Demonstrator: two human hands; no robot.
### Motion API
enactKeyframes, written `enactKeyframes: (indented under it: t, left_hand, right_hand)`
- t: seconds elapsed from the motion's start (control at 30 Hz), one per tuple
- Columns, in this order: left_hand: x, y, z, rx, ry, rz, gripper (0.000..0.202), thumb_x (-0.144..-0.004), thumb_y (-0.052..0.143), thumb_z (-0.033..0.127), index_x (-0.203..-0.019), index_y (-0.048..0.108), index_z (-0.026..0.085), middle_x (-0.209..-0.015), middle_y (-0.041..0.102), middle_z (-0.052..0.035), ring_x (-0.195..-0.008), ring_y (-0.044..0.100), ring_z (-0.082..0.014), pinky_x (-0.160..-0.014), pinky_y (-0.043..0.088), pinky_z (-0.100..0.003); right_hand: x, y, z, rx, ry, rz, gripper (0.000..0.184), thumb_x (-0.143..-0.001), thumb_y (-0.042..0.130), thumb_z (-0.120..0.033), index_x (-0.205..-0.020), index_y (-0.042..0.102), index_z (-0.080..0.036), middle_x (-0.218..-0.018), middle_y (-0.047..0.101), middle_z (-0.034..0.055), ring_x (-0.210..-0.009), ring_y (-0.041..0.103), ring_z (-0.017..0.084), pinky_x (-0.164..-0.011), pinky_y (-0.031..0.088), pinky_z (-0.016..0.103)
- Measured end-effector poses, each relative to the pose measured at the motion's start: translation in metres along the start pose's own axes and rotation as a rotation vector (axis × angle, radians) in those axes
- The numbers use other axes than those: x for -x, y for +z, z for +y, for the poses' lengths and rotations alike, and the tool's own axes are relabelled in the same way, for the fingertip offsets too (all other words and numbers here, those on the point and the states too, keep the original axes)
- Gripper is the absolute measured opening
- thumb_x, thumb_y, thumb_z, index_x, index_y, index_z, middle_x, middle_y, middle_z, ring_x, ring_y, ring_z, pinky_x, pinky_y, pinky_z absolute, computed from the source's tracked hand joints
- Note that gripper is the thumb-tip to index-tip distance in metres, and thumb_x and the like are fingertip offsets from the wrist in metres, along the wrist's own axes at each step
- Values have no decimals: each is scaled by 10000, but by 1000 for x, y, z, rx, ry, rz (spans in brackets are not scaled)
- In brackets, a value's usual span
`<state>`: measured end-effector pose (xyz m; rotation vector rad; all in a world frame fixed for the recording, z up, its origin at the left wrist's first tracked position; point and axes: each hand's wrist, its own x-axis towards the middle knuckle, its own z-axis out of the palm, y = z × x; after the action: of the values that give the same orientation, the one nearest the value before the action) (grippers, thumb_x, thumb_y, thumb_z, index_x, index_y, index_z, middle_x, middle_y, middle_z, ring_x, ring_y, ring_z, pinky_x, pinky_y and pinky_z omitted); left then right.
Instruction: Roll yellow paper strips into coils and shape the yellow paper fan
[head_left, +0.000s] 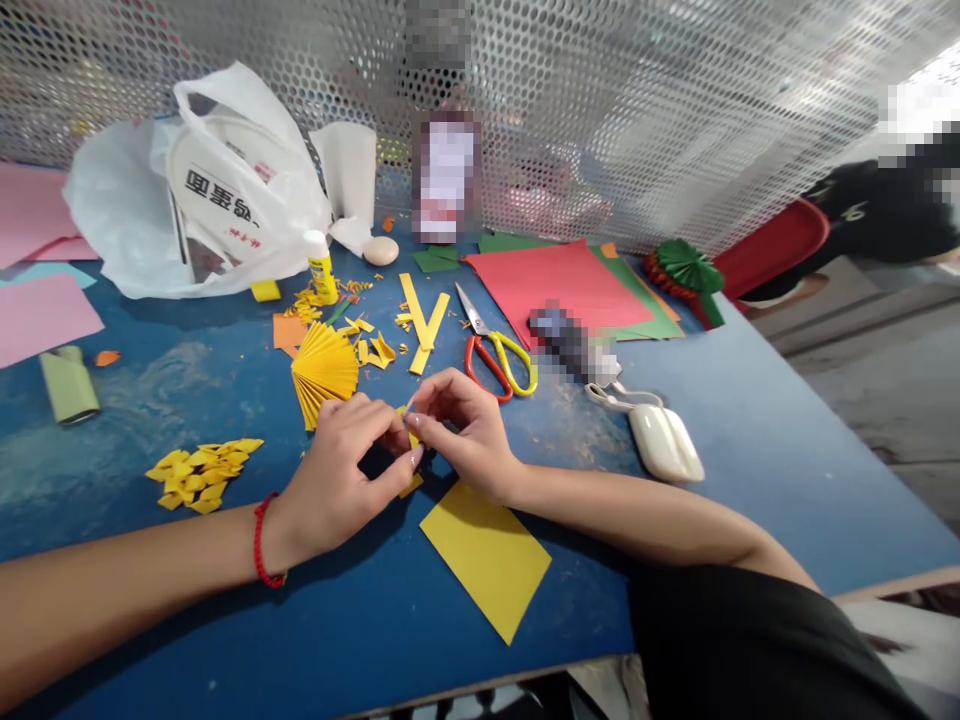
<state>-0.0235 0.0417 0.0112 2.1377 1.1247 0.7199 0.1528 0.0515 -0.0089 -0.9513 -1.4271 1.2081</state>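
Observation:
My left hand [337, 490], with a red cord bracelet at the wrist, and my right hand [465, 430] meet over the blue table [772, 450]. Their fingertips pinch a small piece of yellow paper [411, 445] between them, and the fingers partly hide it. To the left of my left hand lies a pleated yellow paper fan [325, 372]. A heap of small folded yellow pieces [199, 474] sits further left. Below my hands is a yellow paper sheet [486, 560]. Red-and-yellow-handled scissors [491, 350] lie open just beyond my right hand, beside long yellow paper strips [424, 320].
Scraps surround a glue stick [322, 268] near a white plastic bag [217, 190]. Red and green paper sheets [559, 285], a green paper rosette [686, 268], a white computer mouse [664, 440] and pink sheets [37, 315] lie about. A perforated metal screen [600, 100] stands behind.

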Motion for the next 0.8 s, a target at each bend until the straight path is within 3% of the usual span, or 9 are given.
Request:
enactKeyframes:
  t: [0.43, 0.67, 0.8]
  left_hand:
    - [1, -1, -2, 140, 13, 69, 175, -902, 461, 264, -744, 493, 196, -768, 557, 5, -775, 495, -180, -759, 340, -356]
    - [-1, -4, 2, 181, -37, 61, 212, -914, 434, 343, -736, 500, 247, -774, 598, -4, -789, 526, -228, -781, 386, -412]
    - [-1, -6, 4, 223, -71, 101, 252, -914, 413, 366, -698, 482, 256, -746, 601, -9, -749, 532, -237, -771, 395, -426]
  right_hand:
    - [4, -1, -1, 38, -57, -48, 120, -878, 696, -268, -946, 606, -227, -763, 599, -25, -630, 539, 101, -555, 461, 244]
    - [2, -3, -4, 47, -25, -101, 121, -916, 657, -330, -968, 618, -228, -768, 607, -20, -633, 560, 102, -578, 463, 251]
    - [1, -5, -5, 88, -109, -172, 184, -880, 700, -315, -1029, 632, -232, -794, 623, -13, -659, 576, 111, -590, 476, 257]
